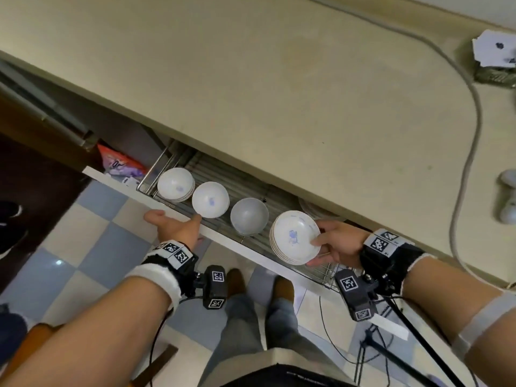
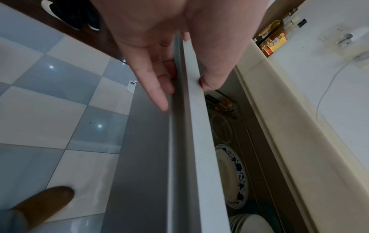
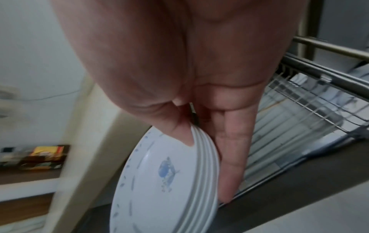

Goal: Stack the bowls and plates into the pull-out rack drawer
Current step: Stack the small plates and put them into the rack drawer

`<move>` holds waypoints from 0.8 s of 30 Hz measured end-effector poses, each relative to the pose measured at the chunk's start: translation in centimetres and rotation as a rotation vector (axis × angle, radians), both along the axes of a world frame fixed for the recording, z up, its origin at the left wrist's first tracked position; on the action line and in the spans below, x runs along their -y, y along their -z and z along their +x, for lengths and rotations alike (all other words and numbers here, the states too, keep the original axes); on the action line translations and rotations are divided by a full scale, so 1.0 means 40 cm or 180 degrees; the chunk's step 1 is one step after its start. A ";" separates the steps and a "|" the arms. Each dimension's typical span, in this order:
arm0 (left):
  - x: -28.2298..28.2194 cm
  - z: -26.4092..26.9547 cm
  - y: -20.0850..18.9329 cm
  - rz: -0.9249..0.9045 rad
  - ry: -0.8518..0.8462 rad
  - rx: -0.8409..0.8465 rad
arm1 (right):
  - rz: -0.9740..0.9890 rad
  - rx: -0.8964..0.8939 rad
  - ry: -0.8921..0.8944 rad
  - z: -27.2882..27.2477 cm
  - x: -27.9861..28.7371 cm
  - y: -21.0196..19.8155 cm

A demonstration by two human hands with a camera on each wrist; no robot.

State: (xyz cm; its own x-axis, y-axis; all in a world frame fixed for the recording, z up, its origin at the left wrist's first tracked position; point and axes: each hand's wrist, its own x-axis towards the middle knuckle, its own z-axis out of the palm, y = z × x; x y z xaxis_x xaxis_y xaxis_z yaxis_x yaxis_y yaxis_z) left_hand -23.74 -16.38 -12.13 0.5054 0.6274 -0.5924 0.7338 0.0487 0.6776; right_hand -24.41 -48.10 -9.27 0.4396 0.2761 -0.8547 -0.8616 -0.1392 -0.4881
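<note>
The wire rack drawer (image 1: 220, 174) is pulled out from under the counter. It holds a stack of white bowls (image 1: 175, 184), a white bowl with a blue mark (image 1: 210, 199) and a plain bowl (image 1: 249, 216). My right hand (image 1: 332, 243) pinches a stack of white plates with a blue motif (image 1: 294, 236) by its right rim over the rack's right part; the plate stack (image 3: 165, 181) shows thumb on top, fingers (image 3: 231, 157) beneath. My left hand (image 1: 174, 226) grips the white drawer front (image 1: 134, 195), thumb (image 2: 211, 82) on the inner side of the panel edge (image 2: 199, 141).
A beige counter (image 1: 279, 79) overhangs the drawer's back, with a grey cable (image 1: 472, 152) and a small rack of papers (image 1: 494, 60) on it. A lower drawer holds a blue-patterned plate (image 2: 233, 176). A snack bag (image 1: 120, 163) lies left of the rack. My shoes (image 1: 237, 283) stand on checkered tiles.
</note>
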 end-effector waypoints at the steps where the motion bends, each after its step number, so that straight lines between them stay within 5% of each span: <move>1: 0.003 -0.001 -0.001 -0.0019 -0.0038 0.0056 | -0.0087 -0.0063 0.0113 -0.005 0.000 0.034; 4: 0.001 -0.013 0.014 -0.0078 -0.0149 0.0047 | -0.0466 -0.0175 0.0382 -0.007 0.002 0.134; 15: -0.021 -0.083 0.059 -0.1397 -0.0210 -0.0007 | -0.1670 -0.0065 -0.0664 0.064 0.015 0.405; 24: -0.044 -0.096 0.097 -0.1533 -0.0186 0.0142 | -0.1435 0.0114 -0.1204 0.061 -0.027 0.523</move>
